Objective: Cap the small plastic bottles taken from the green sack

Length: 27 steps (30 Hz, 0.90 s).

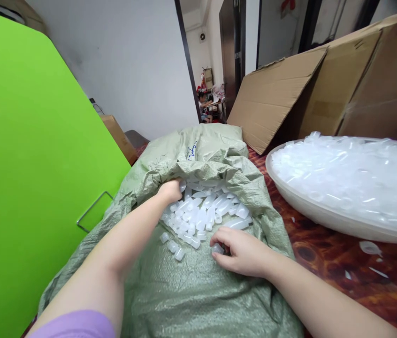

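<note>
A green woven sack (pixel 198 291) lies in front of me with its mouth toward me. Inside the mouth is a heap of short, translucent white plastic pieces (pixel 202 213), tube-like in shape. My left hand (pixel 171 191) is closed on the upper edge of the sack's mouth, its fingertips partly hidden. Lower down, over the sack's near flap, my right hand (pixel 235 249) has thumb and fingers curled around a white plastic piece (pixel 217 249). A few loose pieces (pixel 172 246) rest on the flap between my arms.
A large pale basin (pixel 300 206) heaped with white plastic pieces stands at the right on the reddish patterned floor (pixel 328 263), where scraps lie. Behind it lean cardboard sheets (pixel 279 94). A bright green panel (pixel 33 164) with a wire handle rises at the left. Beyond a doorway, a person (pixel 205 105) sits.
</note>
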Motion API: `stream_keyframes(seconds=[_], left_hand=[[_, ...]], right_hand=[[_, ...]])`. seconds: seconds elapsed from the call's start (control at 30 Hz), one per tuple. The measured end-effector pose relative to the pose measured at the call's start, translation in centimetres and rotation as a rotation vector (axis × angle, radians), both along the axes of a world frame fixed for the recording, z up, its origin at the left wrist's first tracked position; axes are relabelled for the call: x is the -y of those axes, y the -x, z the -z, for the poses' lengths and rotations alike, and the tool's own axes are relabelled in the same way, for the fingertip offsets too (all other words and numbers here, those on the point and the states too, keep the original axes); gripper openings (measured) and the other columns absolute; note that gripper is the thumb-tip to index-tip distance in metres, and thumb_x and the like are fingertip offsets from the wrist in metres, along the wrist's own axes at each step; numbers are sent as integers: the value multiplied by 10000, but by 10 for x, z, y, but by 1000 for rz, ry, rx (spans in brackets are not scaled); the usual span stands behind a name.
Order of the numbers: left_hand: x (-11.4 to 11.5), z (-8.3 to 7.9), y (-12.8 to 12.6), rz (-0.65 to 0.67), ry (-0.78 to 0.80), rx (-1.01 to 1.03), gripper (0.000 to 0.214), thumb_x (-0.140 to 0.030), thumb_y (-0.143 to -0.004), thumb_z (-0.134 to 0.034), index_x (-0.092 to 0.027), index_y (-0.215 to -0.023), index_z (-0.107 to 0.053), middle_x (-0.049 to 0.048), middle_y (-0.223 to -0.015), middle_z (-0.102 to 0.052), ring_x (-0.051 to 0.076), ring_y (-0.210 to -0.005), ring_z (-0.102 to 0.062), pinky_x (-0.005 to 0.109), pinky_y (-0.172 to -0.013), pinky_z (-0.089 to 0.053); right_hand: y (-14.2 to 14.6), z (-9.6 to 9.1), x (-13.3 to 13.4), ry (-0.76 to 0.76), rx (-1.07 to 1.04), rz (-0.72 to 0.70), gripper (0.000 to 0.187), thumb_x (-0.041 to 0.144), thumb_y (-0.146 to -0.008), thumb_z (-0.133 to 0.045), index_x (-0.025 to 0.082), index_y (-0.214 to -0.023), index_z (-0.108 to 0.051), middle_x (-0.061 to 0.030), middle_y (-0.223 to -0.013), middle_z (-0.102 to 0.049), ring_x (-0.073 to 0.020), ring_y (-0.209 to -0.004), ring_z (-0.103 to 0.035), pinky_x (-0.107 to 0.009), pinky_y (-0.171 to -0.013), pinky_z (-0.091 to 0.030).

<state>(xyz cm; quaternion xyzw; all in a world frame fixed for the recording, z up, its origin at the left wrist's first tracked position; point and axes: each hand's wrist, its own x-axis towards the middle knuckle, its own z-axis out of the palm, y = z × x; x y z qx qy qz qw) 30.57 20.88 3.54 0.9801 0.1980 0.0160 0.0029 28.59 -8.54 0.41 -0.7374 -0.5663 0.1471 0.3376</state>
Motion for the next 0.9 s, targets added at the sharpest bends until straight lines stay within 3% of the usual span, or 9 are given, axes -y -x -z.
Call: stream_keyframes(seconds=[0.17, 0.27, 0.3, 0.4, 0.57, 0.73, 0.8, 0.9], left_hand=[[20, -25, 9, -25, 190, 226, 622, -164, -554, -604, -169, -1168, -508, 86, -1066, -619, 240, -955, -594, 272, -781, -468], [48, -45, 33, 1, 356, 322, 551, -166, -583, -579, -171, -1128, -495, 46, -1003, -627, 171, -834, -614, 222, -687, -479], [59, -51, 45, 13, 455, 360, 538, -160, -586, -575, -166, -1117, -491, 40, -978, -627, 156, -799, -614, 211, -652, -476], [97, -59, 92, 20, 968, 576, 538, -117, -505, -654, -156, -1026, -523, 22, -878, -610, 142, -731, -584, 210, -607, -464], [151, -48, 175, -100, 1483, 759, 600, -134, -475, -752, -183, -1024, -513, -11, -829, -574, 120, -675, -550, 194, -520, -442], [181, -36, 232, -331, 1761, 1016, 630, -124, -524, -734, -232, -1094, -487, -19, -889, -548, 100, -640, -538, 199, -479, -454], [191, -31, 244, -377, 1854, 1126, 643, -117, -534, -724, -243, -1115, -477, -21, -901, -543, 91, -652, -542, 199, -512, -469], [203, -20, 253, -407, 1967, 1189, 643, -115, -543, -719, -250, -1119, -467, -23, -925, -543, 88, -690, -552, 207, -569, -488]], right_hand=[[-2, 0, 0, -18, -27, 19, 197, 277, -778, -523, 181, -937, -587, -32, -872, -574, -121, -700, -508, -231, -631, -385], [-3, 1, 1, -38, -53, 29, 206, 278, -783, -525, 180, -955, -583, -33, -874, -565, -117, -680, -512, -239, -626, -399], [-4, 1, 1, -57, -60, 33, 208, 274, -783, -526, 175, -957, -583, -35, -871, -560, -118, -682, -514, -244, -632, -407], [-6, 0, 2, -155, -78, 73, 258, 260, -784, -527, 157, -1015, -580, -50, -874, -548, -134, -737, -524, -263, -683, -429], [9, -18, 14, -191, -193, 111, 284, 299, -786, -535, 164, -1030, -584, -40, -850, -535, -133, -731, -515, -273, -697, -435], [73, -49, 34, 49, -358, -89, 188, 330, -837, -487, 202, -970, -525, 8, -738, -532, -107, -614, -481, -229, -562, -404], [105, -50, 39, 55, -387, -110, 211, 347, -884, -427, 222, -1044, -486, 15, -736, -531, -108, -622, -486, -226, -566, -403], [145, -33, 42, -73, -463, 11, 279, 383, -925, -360, 233, -1156, -403, 1, -798, -537, -115, -683, -511, -234, -614, -426]])
